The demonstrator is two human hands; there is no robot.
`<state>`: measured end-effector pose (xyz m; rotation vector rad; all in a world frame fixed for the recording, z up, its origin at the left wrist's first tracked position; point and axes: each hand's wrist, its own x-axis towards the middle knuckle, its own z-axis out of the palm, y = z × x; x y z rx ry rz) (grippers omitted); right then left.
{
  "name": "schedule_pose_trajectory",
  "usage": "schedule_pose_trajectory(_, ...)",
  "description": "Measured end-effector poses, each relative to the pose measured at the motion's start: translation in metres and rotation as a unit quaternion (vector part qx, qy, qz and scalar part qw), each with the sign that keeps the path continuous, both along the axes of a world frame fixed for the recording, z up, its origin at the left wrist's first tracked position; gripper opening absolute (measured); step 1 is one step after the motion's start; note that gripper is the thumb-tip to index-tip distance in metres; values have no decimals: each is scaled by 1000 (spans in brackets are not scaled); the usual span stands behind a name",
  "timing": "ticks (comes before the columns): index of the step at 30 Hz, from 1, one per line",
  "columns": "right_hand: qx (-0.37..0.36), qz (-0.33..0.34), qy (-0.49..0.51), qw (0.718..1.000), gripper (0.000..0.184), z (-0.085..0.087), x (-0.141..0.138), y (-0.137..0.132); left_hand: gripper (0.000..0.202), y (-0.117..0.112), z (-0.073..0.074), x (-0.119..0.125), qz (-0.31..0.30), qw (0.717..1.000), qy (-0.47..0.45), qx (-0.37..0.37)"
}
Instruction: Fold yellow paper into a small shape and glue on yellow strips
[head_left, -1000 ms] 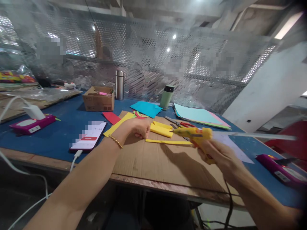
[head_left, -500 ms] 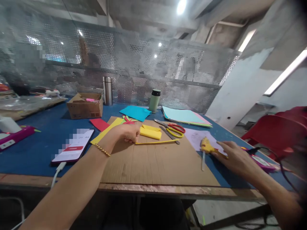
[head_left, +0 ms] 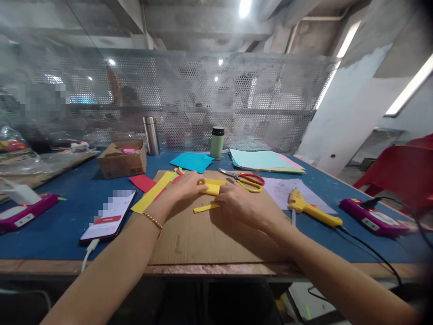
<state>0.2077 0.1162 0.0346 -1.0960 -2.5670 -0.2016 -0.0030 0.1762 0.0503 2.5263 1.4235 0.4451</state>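
A small folded piece of yellow paper point(head_left: 212, 187) lies over the cardboard sheet point(head_left: 189, 239), between my two hands. My left hand point(head_left: 189, 186) pinches its left end, and a gold bead bracelet circles that wrist. My right hand point(head_left: 237, 201) has its fingers closed at the right end, with the fingertips partly hidden. Just below, a narrow yellow paper strip point(head_left: 204, 208) runs under my right hand. Scissors with red and yellow handles point(head_left: 252, 183) lie behind that hand. Off to the right, a yellow hot glue gun point(head_left: 314, 212) rests on its side, untouched.
A phone point(head_left: 108, 216) on a white cable lies left of the cardboard. Purple power strips point(head_left: 372, 217) sit at both sides. A cardboard box point(head_left: 122, 160), steel flask point(head_left: 151, 135), green bottle point(head_left: 217, 144), blue paper point(head_left: 192, 161) and paper stack point(head_left: 264, 160) stand behind.
My right hand has let go of the glue gun, which now lies on the table, and has moved left to the folded yellow paper. My left hand has shifted from the strip to the folded paper.
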Motion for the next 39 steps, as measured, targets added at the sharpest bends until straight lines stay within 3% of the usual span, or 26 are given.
schedule_pose_trajectory(3,15,3,19,1000,22,-9,1,0,38,-6,-3,5,-19,1000,14,16)
schedule_pose_trajectory(6,12,0,52,999,16,-7,0,-7,37,-9,-4,11,-11,1000,27,11)
schedule_pose_trajectory(9,-15,-13,70,997,20,8,4,-15,35,-8,-4,15,13,999,31,14)
schedule_pose_trajectory(13,-23,-36,126,991,17,36,30,-15,41,-4,-3,23,11,996,30,85)
schedule_pose_trajectory(15,-61,-55,210,974,16,47,47,-11,55,0,0,28,-22,995,13,93)
schedule_pose_trajectory(19,-176,-99,371,906,29,51,65,-5,82,8,5,43,-89,996,16,27)
schedule_pose_trajectory(21,-198,-101,415,882,29,47,65,-3,77,10,6,51,-102,995,8,0)
schedule_pose_trajectory(25,-193,-75,452,868,24,39,60,-2,57,9,5,58,-111,993,-24,-35)
schedule_pose_trajectory(31,-192,-56,474,858,21,41,64,-8,36,-1,-3,45,-55,998,-13,-26)
schedule_pose_trajectory(35,-204,-60,452,866,17,40,63,-13,41,-14,-4,25,-24,999,-12,16)
schedule_pose_trajectory(39,-209,-47,437,874,15,39,57,-18,54,-30,-1,7,-45,996,-79,13)
